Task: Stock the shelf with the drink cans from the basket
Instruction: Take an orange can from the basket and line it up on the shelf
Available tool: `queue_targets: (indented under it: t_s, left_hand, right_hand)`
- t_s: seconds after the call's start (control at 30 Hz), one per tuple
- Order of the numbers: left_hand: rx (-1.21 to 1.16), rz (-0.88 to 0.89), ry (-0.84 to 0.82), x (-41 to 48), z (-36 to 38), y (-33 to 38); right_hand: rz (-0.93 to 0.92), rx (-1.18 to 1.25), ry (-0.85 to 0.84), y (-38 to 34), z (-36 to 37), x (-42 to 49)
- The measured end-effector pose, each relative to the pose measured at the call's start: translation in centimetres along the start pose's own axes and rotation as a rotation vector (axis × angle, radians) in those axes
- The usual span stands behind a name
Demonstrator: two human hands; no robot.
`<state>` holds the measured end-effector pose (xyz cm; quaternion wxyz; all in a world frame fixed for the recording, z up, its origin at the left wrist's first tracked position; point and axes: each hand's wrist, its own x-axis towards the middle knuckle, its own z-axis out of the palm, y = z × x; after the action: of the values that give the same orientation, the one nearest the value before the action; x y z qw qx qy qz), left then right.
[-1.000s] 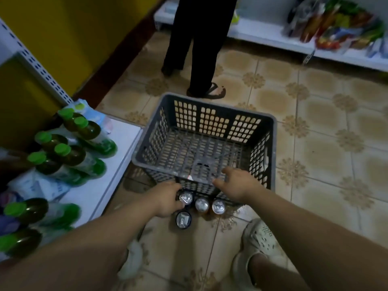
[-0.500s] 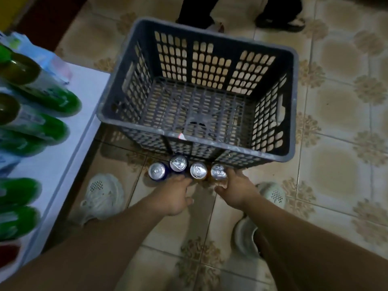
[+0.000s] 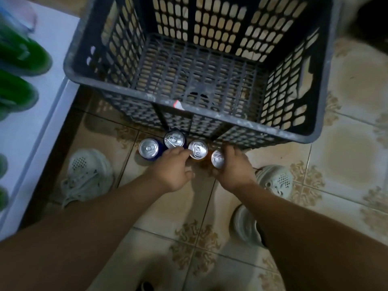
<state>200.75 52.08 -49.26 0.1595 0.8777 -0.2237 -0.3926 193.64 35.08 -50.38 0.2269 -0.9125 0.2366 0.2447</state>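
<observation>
Several drink cans stand on the tiled floor just in front of the grey plastic basket (image 3: 210, 116), whose inside holds no cans. From the left they are a blue can (image 3: 149, 148), a second blue can (image 3: 173, 139), an orange can (image 3: 197, 149) and a rightmost can (image 3: 218, 159). My left hand (image 3: 172, 171) has its fingers against the orange can's left side and its thumb curled below. My right hand (image 3: 235, 169) is wrapped around the rightmost can, hiding its body.
A white shelf (image 3: 31, 133) runs along the left edge, carrying green bottles (image 3: 21, 53) lying on their sides. Pale shoes (image 3: 88, 173) sit on the floor on both sides of my arms. A dark shape (image 3: 373, 17) fills the top right corner.
The view has tipped down and closer to the cans. The can that sat nearer me now stands in the row. My right hand has closed around the rightmost can.
</observation>
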Motion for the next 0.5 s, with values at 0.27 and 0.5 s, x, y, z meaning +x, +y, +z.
queue_targets:
  t_s: [0.27, 0.5]
  left_hand:
    - [-0.254, 0.129, -0.047, -8.1, -8.0, 4.9]
    - [-0.555, 0.212, 0.194, -22.0, -20.0, 9.1]
  right_hand:
    - [-0.141, 0.232, 0.095, -6.2, -11.1, -9.3]
    - [-0.395, 0.524, 0.189, -16.6, -24.3, -18.7]
